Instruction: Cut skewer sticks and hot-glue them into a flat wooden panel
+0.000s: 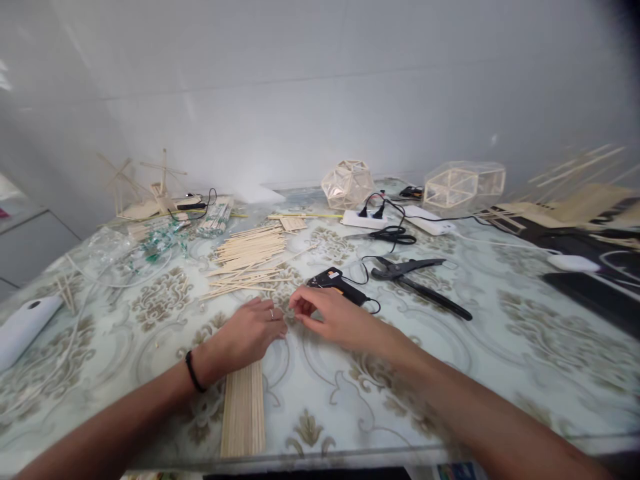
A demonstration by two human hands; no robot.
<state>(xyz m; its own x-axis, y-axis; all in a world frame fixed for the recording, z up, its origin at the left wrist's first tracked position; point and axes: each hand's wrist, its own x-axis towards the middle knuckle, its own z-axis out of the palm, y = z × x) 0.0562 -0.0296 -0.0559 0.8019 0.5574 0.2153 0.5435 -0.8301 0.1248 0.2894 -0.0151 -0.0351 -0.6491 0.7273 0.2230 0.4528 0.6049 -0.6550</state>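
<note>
My left hand (249, 331) lies palm down with its fingers curled on the far end of a flat panel of glued wooden sticks (243, 413). The panel runs toward me to the table's near edge. My right hand (327, 313) is just to the right, fingers bent in a pinch close to the left fingertips; whatever is in the pinch is too small to make out. A black glue gun (336, 283) lies right behind my right hand. A loose heap of wooden sticks (249, 261) is spread beyond my left hand.
Black pliers (420, 285) and scissors (390, 235) lie right of the glue gun, with a white power strip (364, 219) and cables behind. Two stick-frame polyhedra (349, 183) (464, 181) stand at the back. A stick model (153, 193) is back left, a white device (25, 325) far left.
</note>
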